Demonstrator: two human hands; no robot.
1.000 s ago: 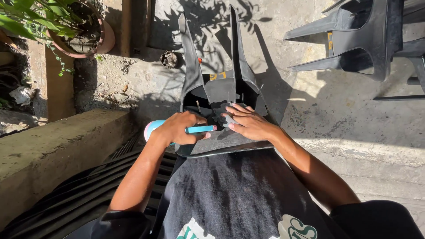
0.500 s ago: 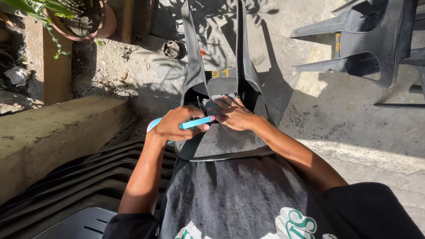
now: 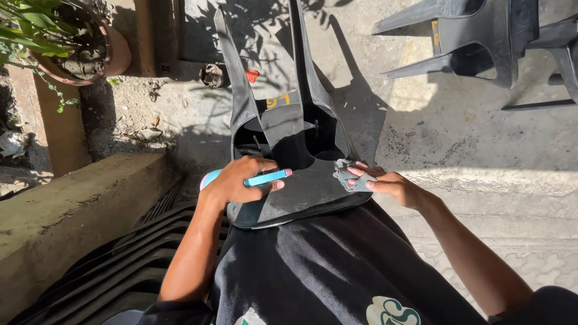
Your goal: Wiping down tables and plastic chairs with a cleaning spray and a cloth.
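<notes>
Concrete yard; left hand (image 3: 241,179) fingers grip blue tool (image 3: 267,177), right hand (image 3: 385,183) pinches half-hidden scrap (image 3: 348,174).

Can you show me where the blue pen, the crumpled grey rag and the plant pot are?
Slim blue pen with pink tip (image 3: 267,177): head view, middle of its barrel.
Crumpled grey rag (image 3: 348,176): head view, bunched middle.
Round terracotta plant pot (image 3: 118,53): head view, right outer wall.

Black T-shirt (image 3: 313,265), short-sleeved, with pale green-and-white printed graphic on front; bare forearms; left hand (image 3: 238,180) and right hand (image 3: 391,185) ungloved, no jewellery visible.
</notes>
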